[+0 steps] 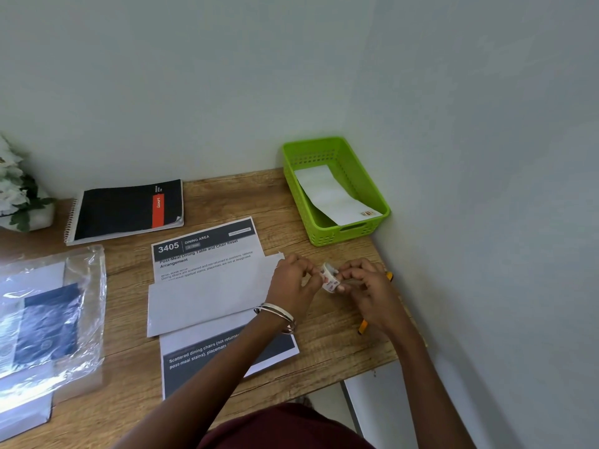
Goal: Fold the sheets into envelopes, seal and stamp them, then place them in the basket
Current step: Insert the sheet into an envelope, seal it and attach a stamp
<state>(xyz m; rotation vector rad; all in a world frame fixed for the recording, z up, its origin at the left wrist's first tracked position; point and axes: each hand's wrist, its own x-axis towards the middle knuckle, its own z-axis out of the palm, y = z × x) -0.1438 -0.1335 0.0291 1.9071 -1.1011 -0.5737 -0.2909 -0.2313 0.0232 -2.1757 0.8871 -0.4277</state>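
Observation:
A small roll of stamps (330,277) is held between both hands just right of the white envelope (210,296). My left hand (293,280) pinches the strip's loose end while my right hand (366,286) grips the roll. The envelope lies flat across a printed sheet (207,251) headed "3405 Dining Area". At the table's far right corner stands a green basket (337,228) holding one stamped envelope (334,196).
A black spiral notebook (129,209) lies at the back. A clear plastic sleeve with papers (48,312) covers the left side. Something yellow (363,326) pokes out under my right hand. White flowers (16,189) stand at the far left. The wall runs along the table's right edge.

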